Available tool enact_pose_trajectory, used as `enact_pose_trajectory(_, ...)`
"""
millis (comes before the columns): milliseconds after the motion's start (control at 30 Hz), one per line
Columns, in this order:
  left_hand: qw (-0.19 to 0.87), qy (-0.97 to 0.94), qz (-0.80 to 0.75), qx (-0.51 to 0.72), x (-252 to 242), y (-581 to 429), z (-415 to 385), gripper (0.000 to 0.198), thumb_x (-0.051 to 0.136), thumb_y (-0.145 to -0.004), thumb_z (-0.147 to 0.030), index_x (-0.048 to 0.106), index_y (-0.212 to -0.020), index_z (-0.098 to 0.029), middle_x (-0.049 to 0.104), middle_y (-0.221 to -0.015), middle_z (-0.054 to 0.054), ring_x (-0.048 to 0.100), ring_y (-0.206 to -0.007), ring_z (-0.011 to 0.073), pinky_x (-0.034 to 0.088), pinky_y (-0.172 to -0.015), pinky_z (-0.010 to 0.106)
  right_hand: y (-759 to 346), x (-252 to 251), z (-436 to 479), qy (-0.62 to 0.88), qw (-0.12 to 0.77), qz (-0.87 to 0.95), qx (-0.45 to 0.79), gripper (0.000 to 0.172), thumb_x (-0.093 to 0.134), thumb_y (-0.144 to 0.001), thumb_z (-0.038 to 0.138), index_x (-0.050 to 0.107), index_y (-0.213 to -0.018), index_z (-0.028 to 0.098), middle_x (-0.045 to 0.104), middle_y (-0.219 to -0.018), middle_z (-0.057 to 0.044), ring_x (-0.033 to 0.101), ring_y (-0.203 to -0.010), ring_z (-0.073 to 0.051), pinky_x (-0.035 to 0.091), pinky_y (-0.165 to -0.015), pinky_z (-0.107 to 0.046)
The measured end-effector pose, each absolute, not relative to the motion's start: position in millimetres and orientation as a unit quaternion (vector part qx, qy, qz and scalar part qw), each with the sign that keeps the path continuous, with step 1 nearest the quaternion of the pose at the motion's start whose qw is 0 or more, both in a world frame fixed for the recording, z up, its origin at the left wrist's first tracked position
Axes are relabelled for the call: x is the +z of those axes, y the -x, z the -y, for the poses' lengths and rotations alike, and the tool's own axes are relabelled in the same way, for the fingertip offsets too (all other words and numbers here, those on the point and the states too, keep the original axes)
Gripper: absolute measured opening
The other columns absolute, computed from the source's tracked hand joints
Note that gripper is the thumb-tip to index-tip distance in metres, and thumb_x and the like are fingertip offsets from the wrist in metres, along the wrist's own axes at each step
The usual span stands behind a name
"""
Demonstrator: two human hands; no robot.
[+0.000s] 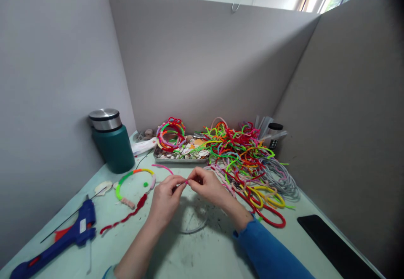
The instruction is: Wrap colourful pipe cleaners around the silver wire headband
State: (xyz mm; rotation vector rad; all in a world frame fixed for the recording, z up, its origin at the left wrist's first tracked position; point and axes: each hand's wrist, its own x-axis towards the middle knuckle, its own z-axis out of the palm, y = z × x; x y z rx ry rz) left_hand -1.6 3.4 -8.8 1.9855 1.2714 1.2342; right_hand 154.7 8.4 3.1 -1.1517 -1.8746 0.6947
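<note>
Pinching pink strand (187, 182) with fingers of left hand (167, 194) and right hand (208, 187); best keep pinches close, pull evenly.

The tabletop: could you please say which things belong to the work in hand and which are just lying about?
Likely in the work: pink strand, pinched by left hand and right hand; fuzzy coloured strands; multicoloured ring; glue gun.
Likely lying about: teal bottle; flat black object.
</note>
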Motion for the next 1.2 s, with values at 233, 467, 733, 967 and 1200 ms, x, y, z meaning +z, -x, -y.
enact_pose_trajectory(233,0.359,-0.655,-0.501,0.438,-7.5,0.2,-3.2,0.024,0.056,-0.074,-0.035,0.069,-0.084,-0.017,0.069,-0.078,0.004,0.059,-0.072,0.0169,0.043,-0.067,0.025,-154.7,4.0,-8.5,0.457,0.405,0.744,0.272,0.006,0.052,-0.075,0.017,0.057,-0.074,0.016,0.056,-0.065,0.003,0.048,-0.059,-0.008,0.034,-0.053,-0.018)
enact_pose_trajectory(467,0.451,-0.602,-0.504,0.425,-9.4,-1.2,-5.1,0.029,0.059,-0.07,-0.038,0.066,-0.082,-0.013,0.06,-0.058,0.0,0.043,-0.046,0.0092,0.03,-0.045,0.02,-154.4,6.8,-6.5,0.451,0.408,0.742,0.282,0.006,0.051,-0.076,0.017,0.057,-0.075,0.016,0.057,-0.066,0.002,0.049,-0.06,-0.009,0.035,-0.054,-0.018)
enact_pose_trajectory(733,0.506,-0.6,-0.486,0.385,-2.9,-1.0,-1.6,0.028,0.055,-0.07,-0.042,0.057,-0.066,-0.014,0.036,-0.041,-0.008,0.028,-0.038,0.0062,0.02,-0.04,0.019,-154.4,7.6,-5.4,0.444,0.402,0.748,0.286,0.006,0.051,-0.075,0.015,0.057,-0.074,0.016,0.057,-0.066,0.002,0.048,-0.059,-0.008,0.034,-0.053,-0.018)
enact_pose_trajectory(967,0.508,-0.62,-0.472,0.369,-1.8,-0.6,0.4,0.025,0.051,-0.073,-0.039,0.056,-0.071,-0.015,0.037,-0.046,-0.008,0.03,-0.041,0.0071,0.022,-0.042,0.019,-156.0,4.4,-8.4,0.439,0.403,0.744,0.304,0.006,0.05,-0.075,0.015,0.057,-0.075,0.015,0.057,-0.066,0.002,0.049,-0.06,-0.009,0.034,-0.053,-0.018)
enact_pose_trajectory(1200,0.413,-0.668,-0.491,0.376,-5.6,1.7,-0.8,0.018,0.053,-0.07,-0.031,0.059,-0.077,-0.016,0.042,-0.052,-0.006,0.034,-0.047,0.0084,0.025,-0.045,0.018,-156.2,5.1,-8.9,0.437,0.404,0.747,0.298,0.006,0.052,-0.074,0.015,0.057,-0.075,0.015,0.056,-0.065,0.003,0.047,-0.059,-0.008,0.033,-0.053,-0.018)
